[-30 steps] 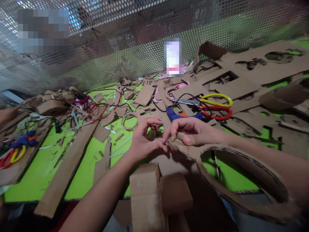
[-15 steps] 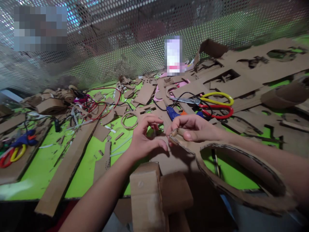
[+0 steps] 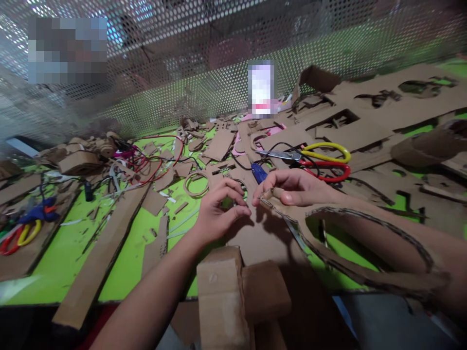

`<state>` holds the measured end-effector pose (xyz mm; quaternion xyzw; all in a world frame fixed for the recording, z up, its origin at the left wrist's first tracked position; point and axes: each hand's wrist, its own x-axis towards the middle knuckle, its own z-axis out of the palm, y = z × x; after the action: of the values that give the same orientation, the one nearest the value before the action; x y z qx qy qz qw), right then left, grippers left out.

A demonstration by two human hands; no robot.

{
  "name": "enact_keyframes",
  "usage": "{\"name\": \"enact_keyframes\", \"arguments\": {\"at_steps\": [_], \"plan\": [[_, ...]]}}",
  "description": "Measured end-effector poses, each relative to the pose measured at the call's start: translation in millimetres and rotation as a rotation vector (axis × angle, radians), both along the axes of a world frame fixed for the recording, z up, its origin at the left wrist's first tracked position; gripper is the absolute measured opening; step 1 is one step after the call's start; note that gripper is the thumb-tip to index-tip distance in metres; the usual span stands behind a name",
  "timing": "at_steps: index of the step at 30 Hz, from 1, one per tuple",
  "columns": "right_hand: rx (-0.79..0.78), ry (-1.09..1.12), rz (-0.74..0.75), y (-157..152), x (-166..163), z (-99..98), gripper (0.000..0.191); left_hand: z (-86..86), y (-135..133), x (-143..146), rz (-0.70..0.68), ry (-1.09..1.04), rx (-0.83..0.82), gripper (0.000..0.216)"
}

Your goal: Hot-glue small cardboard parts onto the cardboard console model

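Observation:
My right hand (image 3: 292,189) pinches the narrow end of a large cardboard cutout (image 3: 365,277) with a big oval hole, which slopes back toward me along my right forearm. My left hand (image 3: 217,211) is curled just left of that end, thumb and fingertips nearly meeting, almost touching the tip of the cutout; whether it holds anything small I cannot make out. Both hands hover over the green table (image 3: 124,253). A cardboard block (image 3: 221,291) stands just below them, close to me.
Red and yellow scissors (image 3: 321,160) and a blue glue gun (image 3: 260,171) lie beyond my right hand. Cardboard sheets with cut-outs (image 3: 383,116) cover the right. A long cardboard strip (image 3: 104,248), red and black wires (image 3: 146,158), more scissors (image 3: 18,236) and scraps lie left. A perforated metal screen (image 3: 182,73) closes the back.
The cutout has tilted, its far edge dropping lower and flatter. My left fingers have closed nearer the cutout's tip. Both hands stay almost in place.

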<state>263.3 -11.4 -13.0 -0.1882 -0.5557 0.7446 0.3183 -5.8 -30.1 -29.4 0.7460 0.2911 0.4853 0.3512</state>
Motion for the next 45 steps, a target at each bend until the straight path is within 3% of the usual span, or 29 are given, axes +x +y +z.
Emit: {"name": "enact_keyframes", "arguments": {"at_steps": [5,8,12,14,20,25,28,30,33,35,37,41,45], "plan": [[-0.004,-0.006,-0.001,-1,-2,2.0,0.038,1.8,-2,2,0.018,0.022,-0.064,0.014],[0.006,0.027,-0.063,-3,-4,4.5,0.032,3.4,-1,1,-0.029,-0.173,-0.286,0.025],[0.025,0.061,-0.107,-2,-4,6.0,0.031,14.0,2,-7,-0.322,-0.506,-0.756,0.1],[0.025,0.077,-0.116,-1,-2,5.3,0.031,21.4,3,-11,-0.451,-0.558,-0.892,0.12],[0.012,0.117,-0.121,5,4,1.1,0.033,32.1,3,-14,-0.464,-0.555,-0.957,0.11],[0.07,0.097,-0.144,4,3,2.2,0.034,26.7,2,-14,-0.444,-0.517,-0.906,0.11],[0.184,0.027,-0.251,1,2,4.7,0.031,15.9,4,-15,-0.209,-0.411,-0.673,0.061],[0.336,-0.062,-0.377,0,1,4.9,0.027,8.1,6,-14,-0.059,-0.337,-0.507,0.037],[0.716,-0.24,-0.552,1,2,2.3,0.023,1.1,6,-11,0.017,-0.28,-0.385,0.025],[0.955,-0.313,-0.589,3,2,-0.1,0.025,0.1,4,-9,0.055,-0.251,-0.303,0.024],[1.077,-0.331,-0.59,3,1,-1.7,0.027,0.7,1,-8,0.079,-0.166,-0.183,0.034],[1.129,-0.323,-0.577,-2,-3,-0.6,0.029,2.3,-3,-8,0.077,0.005,0.007,0.049],[1.151,-0.308,-0.553,-7,-7,2.5,0.027,2.9,-2,-8,0.037,-0.019,0.013,0.046]]}}
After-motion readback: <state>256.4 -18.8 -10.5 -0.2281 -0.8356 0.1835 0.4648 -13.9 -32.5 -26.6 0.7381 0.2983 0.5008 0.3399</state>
